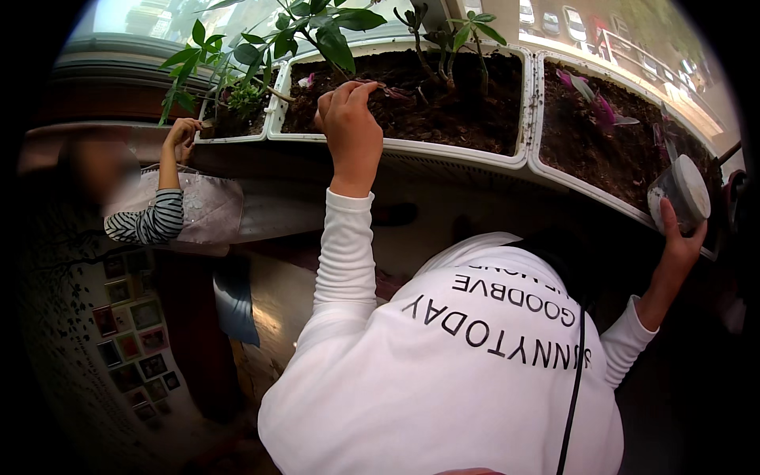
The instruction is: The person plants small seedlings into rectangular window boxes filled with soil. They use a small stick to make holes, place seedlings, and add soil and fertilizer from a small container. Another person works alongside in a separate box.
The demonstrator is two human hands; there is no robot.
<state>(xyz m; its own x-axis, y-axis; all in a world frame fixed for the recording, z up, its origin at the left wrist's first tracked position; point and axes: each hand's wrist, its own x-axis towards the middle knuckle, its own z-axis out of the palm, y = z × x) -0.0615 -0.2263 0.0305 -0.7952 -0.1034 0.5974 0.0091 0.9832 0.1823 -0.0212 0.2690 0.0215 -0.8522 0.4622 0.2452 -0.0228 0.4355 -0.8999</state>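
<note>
Over the middle white planter, my left hand is lowered to the dark soil with its fingers drawn together. A thin reddish-brown plant piece lies right at its fingertips; whether they pinch it I cannot tell. My right hand grips a clear plastic tub with a whitish round end, tilted above the near edge of the right planter. Purple and grey-green leafy cuttings stand in that planter's soil. Slender woody stems rise from the middle planter.
At the left, another person's hand is at a smaller planter with low green growth. A broad-leaved green plant leans over the left end. Windows run behind the planters. A black cable hangs down my white shirt.
</note>
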